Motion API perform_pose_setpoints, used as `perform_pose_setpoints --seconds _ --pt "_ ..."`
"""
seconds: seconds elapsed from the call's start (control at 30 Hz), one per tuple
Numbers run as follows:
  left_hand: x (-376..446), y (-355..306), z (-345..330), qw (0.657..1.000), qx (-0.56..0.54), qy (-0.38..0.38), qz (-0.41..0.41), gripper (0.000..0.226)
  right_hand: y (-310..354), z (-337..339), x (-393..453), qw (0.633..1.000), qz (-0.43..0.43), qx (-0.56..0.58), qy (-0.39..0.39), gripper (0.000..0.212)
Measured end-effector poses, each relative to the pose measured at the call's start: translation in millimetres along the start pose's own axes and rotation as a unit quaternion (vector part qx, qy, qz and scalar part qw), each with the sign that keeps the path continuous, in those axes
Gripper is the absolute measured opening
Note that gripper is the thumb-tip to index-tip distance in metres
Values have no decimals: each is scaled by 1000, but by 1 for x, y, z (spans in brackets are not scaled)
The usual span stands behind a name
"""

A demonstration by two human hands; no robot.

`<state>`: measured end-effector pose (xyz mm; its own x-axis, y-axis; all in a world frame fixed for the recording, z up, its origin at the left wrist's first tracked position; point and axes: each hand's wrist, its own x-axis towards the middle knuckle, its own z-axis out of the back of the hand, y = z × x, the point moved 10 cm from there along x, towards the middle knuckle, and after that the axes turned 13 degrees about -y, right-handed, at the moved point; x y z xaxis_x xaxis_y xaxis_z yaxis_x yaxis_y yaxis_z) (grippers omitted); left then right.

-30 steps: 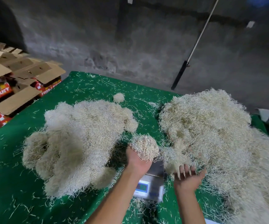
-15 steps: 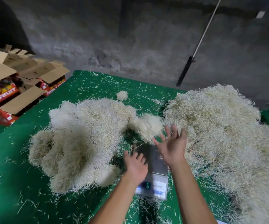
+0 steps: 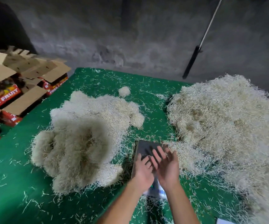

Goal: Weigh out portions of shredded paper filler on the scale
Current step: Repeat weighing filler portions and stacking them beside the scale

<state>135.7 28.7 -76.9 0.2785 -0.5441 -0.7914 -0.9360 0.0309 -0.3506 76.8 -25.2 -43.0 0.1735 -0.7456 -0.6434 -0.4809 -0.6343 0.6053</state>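
Observation:
A small scale point(image 3: 144, 148) with a dark bare platform sits on the green table point(image 3: 17, 183) near the front edge, between two masses of pale shredded paper. The left pile point(image 3: 85, 135) is made of several rounded clumps. The right heap point(image 3: 227, 126) is larger and looser. My left hand point(image 3: 144, 169) and my right hand point(image 3: 166, 165) hover together over the near part of the scale, fingers straight, holding nothing. Their fingers overlap and hide most of the scale's display.
One small loose clump point(image 3: 124, 91) lies behind the left pile. Stacked cardboard fruit boxes point(image 3: 12, 91) stand off the table's left side. A pole point(image 3: 200, 41) leans on the grey wall behind. Stray shreds litter the green cloth.
My left hand threw a clump of shreds from over the scale toward the left pile, where it landed. Both hands then came together above the bare scale platform.

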Motion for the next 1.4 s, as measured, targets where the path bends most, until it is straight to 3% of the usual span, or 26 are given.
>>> perform_pose_setpoints --seconds 0.07,0.13,0.23,0.33,0.4,0.47,0.57,0.63,0.7,0.8,0.87,0.93,0.97,1.03,1.1,1.13,1.17,1.2,1.27,1.3,1.4 --pt "5 8 -18 1000 30 4 -2 67 13 16 9 999 35 -24 -17 34" --pt "12 14 -37 998 60 12 -6 65 44 28 17 976 149 -155 -44 27" --pt "28 25 -67 994 106 30 -20 66 90 38 35 883 310 -348 -60 26" --pt "51 33 -94 992 119 37 -16 67 120 47 70 812 364 -453 -53 40" --pt "66 34 -107 992 120 34 -14 67 135 48 86 740 411 -529 -57 47" --pt "83 35 -121 991 130 32 -21 68 140 55 112 663 420 -616 -67 56" --pt "109 40 -141 978 201 30 -46 67 108 78 152 551 328 -767 -20 73" --pt "120 41 -156 953 289 35 -83 62 82 93 159 488 295 -822 4 72" --pt "125 38 -177 908 393 33 -144 50 77 97 157 494 307 -813 -4 60" --pt "127 39 -225 824 502 69 -254 41 86 96 158 551 282 -785 33 52" --pt "140 59 -245 780 558 90 -269 40 118 96 155 608 290 -739 21 56" --pt "148 84 -239 759 602 73 -237 24 169 97 147 629 375 -679 -54 48" --pt "148 96 -225 776 596 55 -201 21 192 102 143 642 408 -642 -98 43" --pt "144 123 -190 831 545 12 -112 36 217 113 135 694 443 -551 -133 35" --pt "136 154 -156 868 497 -2 -1 41 220 120 130 702 462 -523 -141 35" --pt "128 166 -142 885 464 0 44 39 212 125 132 700 453 -535 -134 37" --pt "122 172 -128 902 425 -14 73 41 198 130 133 723 411 -542 -117 39" --pt "115 174 -114 914 396 -30 88 45 176 136 134 771 345 -528 -91 43" --pt "98 166 -102 928 364 -40 64 56 130 147 126 831 216 -509 -56 51" --pt "88 158 -101 928 369 -45 34 61 120 146 115 821 208 -529 -51 52" --pt "49 143 -116 928 372 3 -29 69 120 134 75 802 290 -520 -57 41"
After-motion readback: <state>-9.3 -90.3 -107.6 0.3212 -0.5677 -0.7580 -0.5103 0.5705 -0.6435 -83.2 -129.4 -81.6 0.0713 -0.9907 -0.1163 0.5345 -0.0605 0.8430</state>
